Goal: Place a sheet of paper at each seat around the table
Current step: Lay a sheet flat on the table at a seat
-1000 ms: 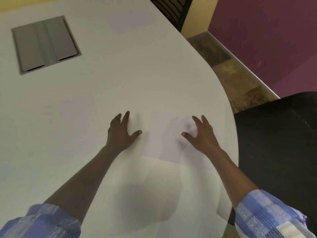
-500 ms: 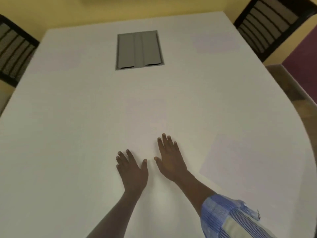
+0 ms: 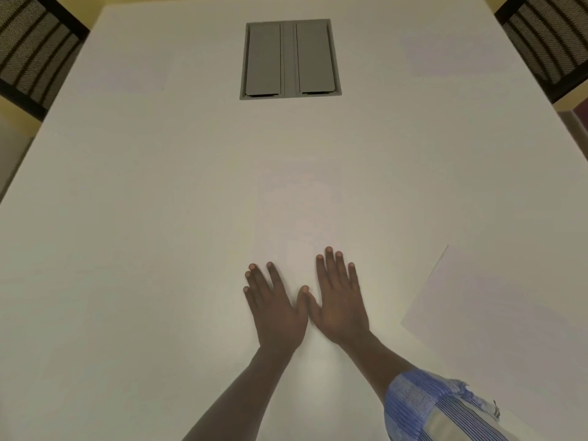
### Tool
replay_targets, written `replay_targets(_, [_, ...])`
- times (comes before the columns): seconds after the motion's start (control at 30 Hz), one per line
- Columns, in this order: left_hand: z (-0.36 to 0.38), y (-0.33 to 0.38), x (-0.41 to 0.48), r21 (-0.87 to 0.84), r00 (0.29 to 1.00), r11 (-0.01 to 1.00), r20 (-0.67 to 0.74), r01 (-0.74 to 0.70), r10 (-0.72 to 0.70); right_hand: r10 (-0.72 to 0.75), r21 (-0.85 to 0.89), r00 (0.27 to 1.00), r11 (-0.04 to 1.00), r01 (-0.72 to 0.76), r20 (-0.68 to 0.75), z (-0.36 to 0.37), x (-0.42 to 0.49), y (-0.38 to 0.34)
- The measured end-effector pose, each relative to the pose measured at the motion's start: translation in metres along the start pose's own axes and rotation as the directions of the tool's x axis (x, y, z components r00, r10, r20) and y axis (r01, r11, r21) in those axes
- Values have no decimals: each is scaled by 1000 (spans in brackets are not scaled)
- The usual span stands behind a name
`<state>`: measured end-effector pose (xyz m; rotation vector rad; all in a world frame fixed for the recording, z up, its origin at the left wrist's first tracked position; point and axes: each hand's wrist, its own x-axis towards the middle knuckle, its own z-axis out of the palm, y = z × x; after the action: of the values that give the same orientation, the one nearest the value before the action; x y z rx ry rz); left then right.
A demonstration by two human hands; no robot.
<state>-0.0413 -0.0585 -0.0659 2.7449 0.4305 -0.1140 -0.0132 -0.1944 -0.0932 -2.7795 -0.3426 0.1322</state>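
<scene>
Lying flat w/ nothing gripped, left hand (image 3: 274, 316) & right hand (image 3: 339, 308) are rested on table (image 3: 127, 218); sheet (image 3: 496, 316) is seen nr right edge.

— Where's the paper?
— A white sheet (image 3: 496, 313) lies flat and skewed at the near right of the bench (image 3: 127, 218).
— Any more?
— A faint sheet (image 3: 296, 214) lies flat mid-bench, square to the edges.

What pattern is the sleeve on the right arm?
The sleeve has blue and white stripes, clearest in the head view.
</scene>
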Motion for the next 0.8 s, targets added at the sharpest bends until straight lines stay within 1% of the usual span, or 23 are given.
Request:
replay_targets(0.07, [0, 6, 2, -52, 1000, 999, -5, -1, 1, 4, 11, 1000, 1000, -4, -9, 0, 0, -1])
replay_targets(0.13, [-3, 15, 6, -153, 1000, 988, -16, -18, 15, 5, 3, 1000, 1000, -5, -5, 1, 0, -1])
replay_targets(0.17, [-6, 21, 9, -251, 1000, 968, -25, -16, 10, -2, -5, 1000, 1000, 2, -3, 0, -1, 0])
replay_targets(0.2, [-11, 28, 12, -393, 1000, 919, -23, 8, -19, -14, -9, 1000, 1000, 14, -3, 0, -1, 1])
replay_targets(0.23, [-18, 36, 17, -555, 996, 829, -5, 67, -84, -28, -9, 1000, 1000, 28, -3, 0, -1, 2])
replay_targets(0.27, [-26, 42, 23, -688, 983, 708, 42, 159, -179, -38, -9, 999, 999, 38, -5, -1, -1, 2])
replay_targets(0.3, [-33, 48, 32, -778, 953, 572, 110, 259, -283, -41, -9, 999, 999, 41, -8, -1, -1, 2])
replay_targets(0.33, [-40, 52, 44, -833, 901, 419, 195, 361, -387, -39, -6, 999, 999, 39, -11, -2, -1, 1])
replay_targets(0.37, [-48, 55, 55, -863, 831, 235, 304, 447, -465, -35, -1, 999, 999, 35, -12, -3, -1, 0])
replay_targets(0.4, [-55, 58, 64, -867, 770, 61, 404, 494, -493, -30, 4, 1000, 1000, 30, -8, -4, -1, -1])
replay_targets(0.43, [-58, 59, 70, -856, 741, -29, 463, 517, -486, -23, 13, 1000, 1000, 23, 1, -7, -1, -2])
replay_targets(0.47, [-61, 60, 73, -848, 741, -21, 475, 530, -475, -14, 27, 1000, 1000, 14, 14, -9, -1, -4])
replay_targets(0.5, [-64, 64, 73, -852, 773, 61, 439, 520, -458, -3, 50, 1000, 999, 2, 30, -13, -1, -6])
replay_targets(0.57, [-74, 71, 68, -837, 843, 274, 341, 474, -416, 27, 116, 998, 993, -33, 54, -24, 2, -12])
replay_targets(0.63, [-88, 78, 62, -776, 901, 491, 223, 395, -372, 55, 176, 996, 982, -66, 65, -42, 3, -19])
replay_targets(0.67, [-98, 80, 60, -754, 925, 561, 164, 341, -341, 56, 194, 997, 979, -66, 55, -53, 3, -22])
replay_targets(0.7, [-111, 81, 58, -749, 945, 598, 115, 285, -306, 43, 211, 998, 976, -50, 38, -67, 0, -24])
replay_targets(0.8, [-154, 78, 46, -754, 983, 652, -48, 81, -177, -20, 282, 999, 959, 30, -38, -112, -19, -32])
